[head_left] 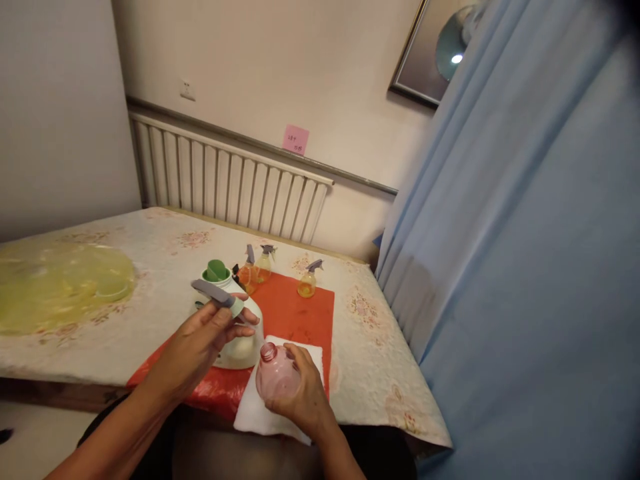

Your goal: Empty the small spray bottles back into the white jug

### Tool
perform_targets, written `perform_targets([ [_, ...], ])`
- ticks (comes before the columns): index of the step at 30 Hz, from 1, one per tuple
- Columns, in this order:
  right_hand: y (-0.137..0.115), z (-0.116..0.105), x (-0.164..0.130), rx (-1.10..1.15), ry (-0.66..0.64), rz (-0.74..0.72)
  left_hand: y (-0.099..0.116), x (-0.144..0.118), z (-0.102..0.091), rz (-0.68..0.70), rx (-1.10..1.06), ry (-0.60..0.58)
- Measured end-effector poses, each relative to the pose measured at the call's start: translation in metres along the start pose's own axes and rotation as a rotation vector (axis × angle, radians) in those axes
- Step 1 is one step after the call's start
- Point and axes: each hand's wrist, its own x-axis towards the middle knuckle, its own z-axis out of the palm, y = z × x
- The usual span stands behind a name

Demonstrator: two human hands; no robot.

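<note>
- Both hands are busy: my right hand (306, 393) is wrapped round the pink bottle (277, 375), fingers curled over its belly, and my left hand (200, 343) is pinched shut on the grey spray head (219, 294), lifted just above and left of the bottle's open neck.
- Pink bottle: it rests tilted on the white cloth (260, 417), neck pointing up and left. It looks like thin clear plastic and seems empty, so I judge it light, a bit squashy and smooth enough to slip; the round belly is the best place to hold it, gently.
- Spray head: hard plastic, light, with a pale collar at its lower end; I would hold it by the body, not the trigger.
- Behind the bottle stands a white jug (240, 340) with a green funnel (217, 270) in its mouth.
- Further back from the bottle, three small yellow spray bottles (307, 283) stand on the red mat (295, 310).
- Under all this is the counter (150, 267) with a flowered cover, yellowish plastic lying far left of the bottle.
- Beyond the bottle a white radiator (225, 183) lines the wall; a blue curtain (525, 233) hangs to its right.
</note>
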Motion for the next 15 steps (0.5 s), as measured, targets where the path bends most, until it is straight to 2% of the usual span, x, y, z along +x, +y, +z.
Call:
perform_targets([
  [8, -0.031, -0.007, 0.001, 0.089, -0.046, 0.045, -0.041, -0.008, -0.001, -0.122, 0.248, -0.1],
  [15, -0.037, -0.012, -0.001, 0.104, -0.091, 0.153, -0.048, -0.013, 0.001, -0.156, 0.242, -0.162],
])
